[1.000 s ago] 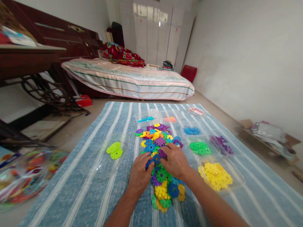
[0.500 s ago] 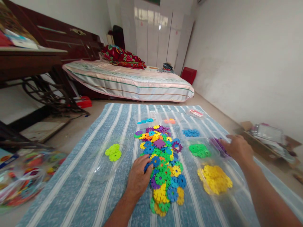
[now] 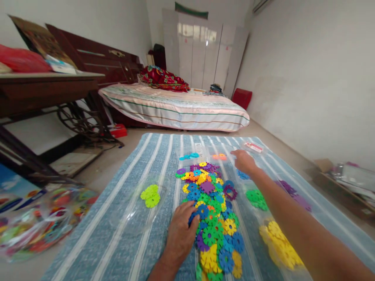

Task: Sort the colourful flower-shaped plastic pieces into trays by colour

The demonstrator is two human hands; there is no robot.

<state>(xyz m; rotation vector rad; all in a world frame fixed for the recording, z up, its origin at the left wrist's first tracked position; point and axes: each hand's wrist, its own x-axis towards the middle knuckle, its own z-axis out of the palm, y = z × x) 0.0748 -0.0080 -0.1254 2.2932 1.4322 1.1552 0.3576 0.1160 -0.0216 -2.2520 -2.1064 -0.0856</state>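
A heap of colourful notched plastic discs (image 3: 215,230) lies on the striped cloth in front of me. My left hand (image 3: 183,224) rests at the heap's left edge, its fingers and thumb curled around a dark blue disc (image 3: 192,218). Over on the right, my right hand (image 3: 244,160) is stretched forward beside the clear tray of orange discs (image 3: 219,157). Its fingers are closed together, and whatever they hold is hidden. Blue discs (image 3: 242,175) lie partly covered beneath that hand. Green discs (image 3: 256,199) and yellow discs (image 3: 278,244) are in trays nearer me, the yellow partly behind my forearm.
Lime discs (image 3: 150,196) sit in a clear tray on the left. Light blue discs (image 3: 189,156) lie at the back, purple pieces (image 3: 293,193) at the right. Beyond are a bed (image 3: 175,109), a sewing-machine table (image 3: 49,89) and a cardboard box (image 3: 342,187).
My right hand has moved left and away from me, from the purple pieces to beside the orange discs. The left hand stays at the heap with the blue disc. The view has shifted slightly.
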